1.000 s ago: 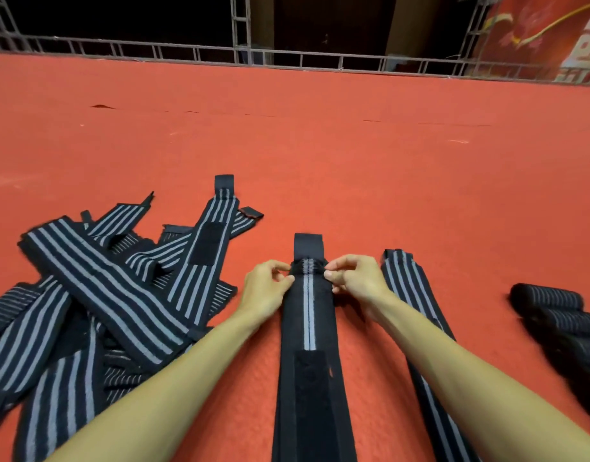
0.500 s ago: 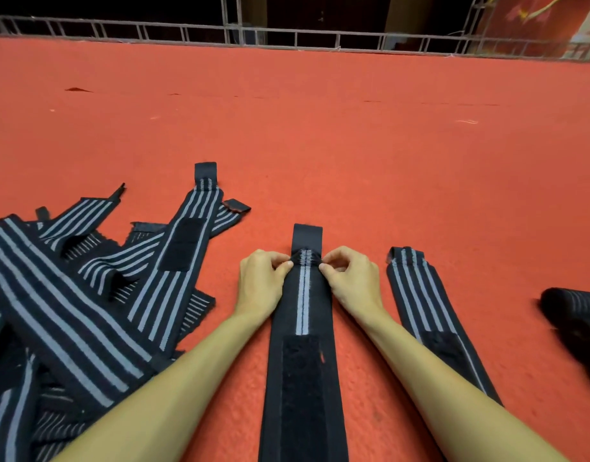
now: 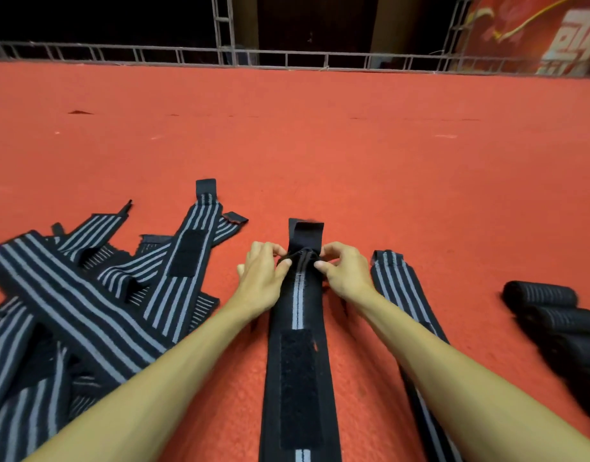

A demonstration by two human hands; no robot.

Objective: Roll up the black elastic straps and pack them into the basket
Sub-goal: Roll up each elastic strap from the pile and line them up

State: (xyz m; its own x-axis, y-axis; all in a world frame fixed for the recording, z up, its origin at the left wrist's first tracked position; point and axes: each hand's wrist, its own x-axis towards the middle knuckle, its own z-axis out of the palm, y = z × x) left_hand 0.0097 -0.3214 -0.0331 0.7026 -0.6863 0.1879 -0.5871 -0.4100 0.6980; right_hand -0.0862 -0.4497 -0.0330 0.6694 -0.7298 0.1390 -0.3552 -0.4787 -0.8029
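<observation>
We log: centre strap [image 3: 298, 305], near end cut by the lower edge, far fold partly hidden under the fingers [image 3: 283, 264]. Left of fingers: strap pile [image 3: 70, 305], cut by the left edge. Just right: flat strap [image 3: 393, 278], part-hidden under a forearm [image 3: 453, 355]. Far right: rolled straps [image 3: 540, 295], blurred, cropped.

A stage or event hall, it seems — wide red carpet [image 3: 353, 155] for a floor, a metal truss rail [image 3: 320, 55] along its far edge with darkness behind, a red banner [image 3: 553, 31] with big white characters at the right. Loose straps [image 3: 87, 295] lie heaped on the carpet.
</observation>
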